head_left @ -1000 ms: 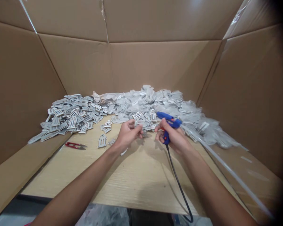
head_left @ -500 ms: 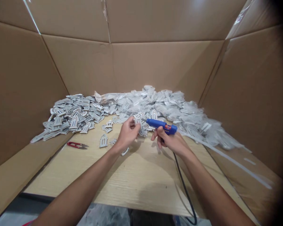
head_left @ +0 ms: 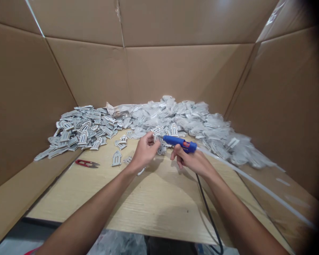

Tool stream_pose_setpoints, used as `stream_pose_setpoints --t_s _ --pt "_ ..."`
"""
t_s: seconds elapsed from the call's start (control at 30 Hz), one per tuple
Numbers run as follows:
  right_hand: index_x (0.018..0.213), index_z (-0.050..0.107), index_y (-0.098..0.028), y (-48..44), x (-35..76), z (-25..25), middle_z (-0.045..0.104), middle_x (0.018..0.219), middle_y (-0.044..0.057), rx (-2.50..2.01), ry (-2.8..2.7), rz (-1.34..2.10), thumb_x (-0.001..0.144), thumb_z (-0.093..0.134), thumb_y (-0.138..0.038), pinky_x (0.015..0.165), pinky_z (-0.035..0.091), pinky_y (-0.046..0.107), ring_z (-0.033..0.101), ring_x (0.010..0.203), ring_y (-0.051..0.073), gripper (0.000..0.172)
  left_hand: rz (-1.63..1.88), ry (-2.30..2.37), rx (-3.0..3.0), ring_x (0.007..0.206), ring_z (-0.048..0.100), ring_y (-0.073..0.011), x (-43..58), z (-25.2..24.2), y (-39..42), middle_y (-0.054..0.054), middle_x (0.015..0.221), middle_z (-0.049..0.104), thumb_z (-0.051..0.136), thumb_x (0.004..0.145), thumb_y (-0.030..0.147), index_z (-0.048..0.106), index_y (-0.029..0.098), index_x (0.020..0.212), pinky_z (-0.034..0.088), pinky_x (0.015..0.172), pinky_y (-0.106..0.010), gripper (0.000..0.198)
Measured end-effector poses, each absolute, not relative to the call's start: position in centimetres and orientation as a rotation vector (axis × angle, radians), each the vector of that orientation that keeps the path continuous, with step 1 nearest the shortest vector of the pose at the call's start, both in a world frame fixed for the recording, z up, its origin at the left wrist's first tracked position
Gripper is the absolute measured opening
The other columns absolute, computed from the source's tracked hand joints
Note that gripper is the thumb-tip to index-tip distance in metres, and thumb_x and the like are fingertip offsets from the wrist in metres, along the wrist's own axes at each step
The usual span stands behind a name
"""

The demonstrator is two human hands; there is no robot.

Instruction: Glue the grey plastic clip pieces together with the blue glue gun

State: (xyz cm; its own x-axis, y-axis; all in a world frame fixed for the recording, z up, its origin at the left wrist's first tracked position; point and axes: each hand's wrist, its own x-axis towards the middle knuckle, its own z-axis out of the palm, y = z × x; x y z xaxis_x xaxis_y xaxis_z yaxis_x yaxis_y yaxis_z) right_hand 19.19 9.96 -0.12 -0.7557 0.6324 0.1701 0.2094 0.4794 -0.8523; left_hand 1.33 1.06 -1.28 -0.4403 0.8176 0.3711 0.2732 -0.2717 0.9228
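A small grey arched window-shaped piece (head_left: pixel 156 138) is pinched in my left hand (head_left: pixel 146 150), partly hidden by the fingers. My right hand (head_left: pixel 188 159) is closed round a blue glue gun (head_left: pixel 179 142), whose nozzle points left at that piece. From the gun's back end a long pale glue stick (head_left: pixel 244 171) runs toward the lower right, and a black cord (head_left: pixel 207 209) hangs below. Behind and just under the hands lie more arched pieces, one of them upright-looking and white-edged (head_left: pixel 174 130). Several loose pieces (head_left: pixel 116 158) rest left of my left hand.
Red thread snips (head_left: pixel 87 163) lie on the wooden table (head_left: pixel 149 205) at left. A heap of bare arched pieces (head_left: pixel 82 129) stands back left; a long heap of plastic-bagged ones (head_left: pixel 202 120) spans the back and right. Cardboard walls (head_left: pixel 188 74) enclose the table.
The glue gun and my right hand have shifted slightly left, bringing the nozzle closer over the held piece. The glue stick's tail has swung a little lower right. My left hand stays nearly still.
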Motion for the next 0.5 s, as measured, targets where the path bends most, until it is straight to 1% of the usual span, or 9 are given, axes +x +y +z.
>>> stream_pose_setpoints --t_s 0.17,0.3,0.43,0.5 --pt "0.074 0.07 -0.02 9.98 19.22 0.02 0.058 0.047 0.001 -0.735 -2.288 1.199 0.09 0.04 -0.082 0.052 0.042 0.026 0.057 0.046 0.015 0.071 1.766 1.565 1.35 0.055 0.046 -0.009 1.25 -1.52 1.26 0.002 0.07 0.057 0.062 0.087 0.024 0.061 0.018 0.091 0.034 0.053 -0.021 0.008" --pt "0.074 0.07 -0.021 10.16 19.28 -0.11 0.058 0.047 0.001 -0.769 -2.341 1.138 0.092 0.036 -0.082 0.054 0.042 0.025 0.058 0.048 0.015 0.072 1.766 1.581 1.393 0.056 0.045 -0.0097 1.22 -1.62 1.26 0.003 0.066 0.052 0.061 0.088 0.026 0.06 0.018 0.09 0.032 0.054 -0.022 0.008" --pt "0.06 0.059 -0.021 9.91 19.24 0.15 0.057 0.047 0.0 -0.802 -2.339 1.126 0.088 0.038 -0.085 0.053 0.042 0.025 0.057 0.047 0.014 0.072 1.768 1.61 1.424 0.059 0.045 -0.0104 1.32 -1.46 1.04 0.003 0.067 0.051 0.062 0.088 0.026 0.06 0.018 0.088 0.03 0.054 -0.023 0.009" --pt "0.056 0.053 -0.022 9.71 19.2 0.38 0.055 0.046 0.0 -0.815 -2.324 1.13 0.085 0.04 -0.087 0.052 0.041 0.025 0.055 0.046 0.014 0.073 1.768 1.624 1.446 0.06 0.045 -0.0104 1.36 -1.38 0.95 0.003 0.068 0.052 0.062 0.087 0.026 0.059 0.017 0.086 0.03 0.055 -0.023 0.009"
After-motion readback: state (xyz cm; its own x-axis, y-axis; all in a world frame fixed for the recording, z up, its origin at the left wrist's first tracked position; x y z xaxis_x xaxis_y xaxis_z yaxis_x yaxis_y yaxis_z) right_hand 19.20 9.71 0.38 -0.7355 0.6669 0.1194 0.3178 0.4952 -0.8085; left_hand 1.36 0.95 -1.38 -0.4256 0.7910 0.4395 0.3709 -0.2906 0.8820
